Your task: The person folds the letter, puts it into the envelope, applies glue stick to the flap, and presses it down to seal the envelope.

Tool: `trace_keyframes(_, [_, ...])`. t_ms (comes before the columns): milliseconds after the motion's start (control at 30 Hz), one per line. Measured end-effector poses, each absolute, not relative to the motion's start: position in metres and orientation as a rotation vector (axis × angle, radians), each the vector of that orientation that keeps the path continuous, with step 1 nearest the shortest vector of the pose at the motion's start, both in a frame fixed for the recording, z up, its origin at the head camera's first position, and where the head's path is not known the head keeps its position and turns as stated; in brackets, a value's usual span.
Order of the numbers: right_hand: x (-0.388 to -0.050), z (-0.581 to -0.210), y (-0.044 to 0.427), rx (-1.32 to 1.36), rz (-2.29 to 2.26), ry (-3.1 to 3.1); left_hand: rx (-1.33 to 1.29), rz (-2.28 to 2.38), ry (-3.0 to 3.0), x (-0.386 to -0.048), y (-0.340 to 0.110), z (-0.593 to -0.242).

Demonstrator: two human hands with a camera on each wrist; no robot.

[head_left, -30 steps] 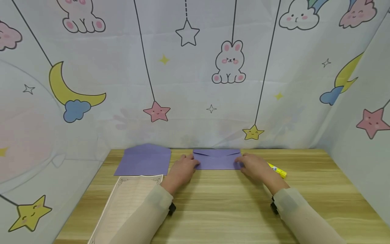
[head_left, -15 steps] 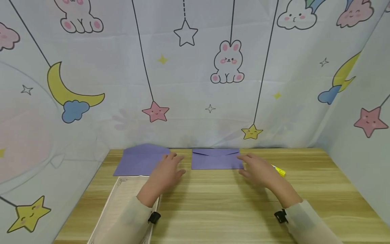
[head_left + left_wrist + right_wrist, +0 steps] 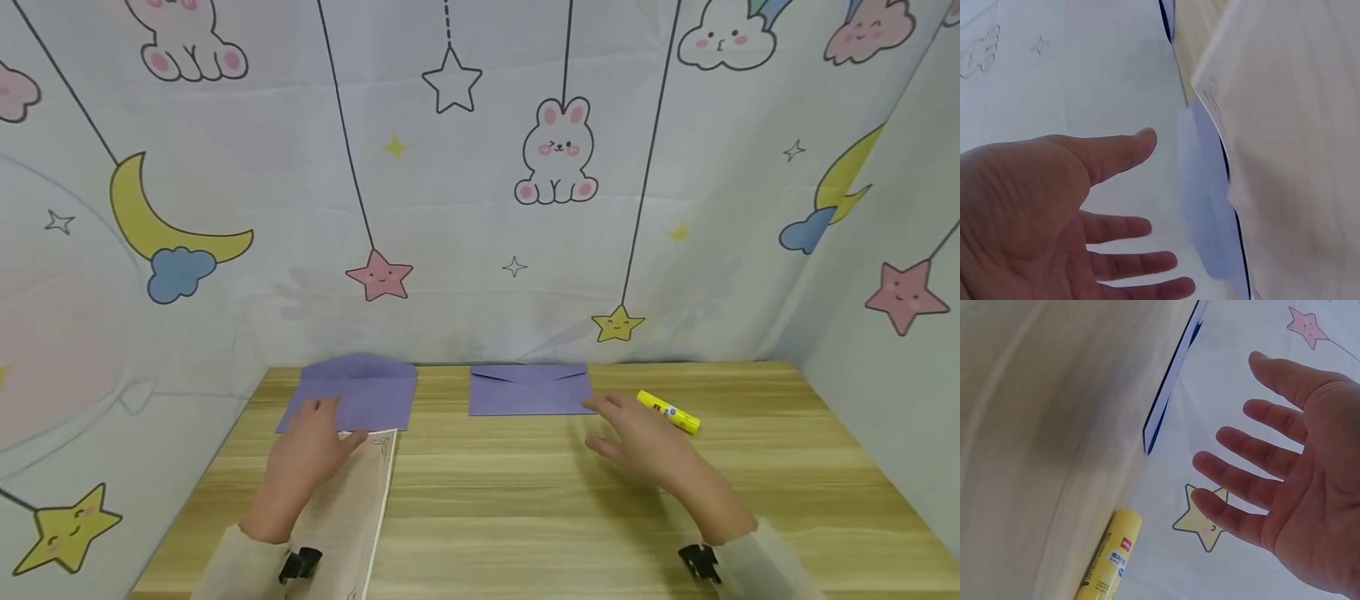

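Note:
Over the upper part of the cream letter paper [image 3: 345, 508] hovers my left hand [image 3: 306, 450], fingers spread and holding nothing. Just beyond its fingertips lies a purple envelope [image 3: 375, 402] with its flap raised. The left wrist view shows the thumb and fingers apart from the paper [image 3: 1297, 150]. My right hand [image 3: 641, 437] hangs with extended fingers near the lower right corner of a second purple envelope [image 3: 528, 396], whose flap is folded over. Beside that hand a yellow glue stick [image 3: 669, 412] lies on the table; the right wrist view shows its label.
The wooden table [image 3: 495, 508] ends at a white cloth backdrop [image 3: 315, 208] printed with stars, moons and rabbits. Cloth also hangs along both sides. A black band [image 3: 300, 565] sits at the left wrist, and another black band [image 3: 701, 562] at the right.
My left hand has left the folded envelope and moved left over the letter paper. My right hand has drawn back slightly from that envelope, showing more of the glue stick.

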State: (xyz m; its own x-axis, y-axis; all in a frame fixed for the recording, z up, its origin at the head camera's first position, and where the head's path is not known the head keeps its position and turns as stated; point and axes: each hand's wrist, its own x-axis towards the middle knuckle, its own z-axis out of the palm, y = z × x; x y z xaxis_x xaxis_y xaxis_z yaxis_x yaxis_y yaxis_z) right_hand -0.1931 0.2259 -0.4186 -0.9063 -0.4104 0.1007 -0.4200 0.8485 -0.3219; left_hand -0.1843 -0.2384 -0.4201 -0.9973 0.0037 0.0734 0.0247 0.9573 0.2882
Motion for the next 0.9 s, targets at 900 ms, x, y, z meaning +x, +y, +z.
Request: trace_keyframes(900, [-0.188,-0.435,0.216,0.697,0.562,-2.95,0.46,-0.48,-3.335,-0.171,-0.295,-0.437])
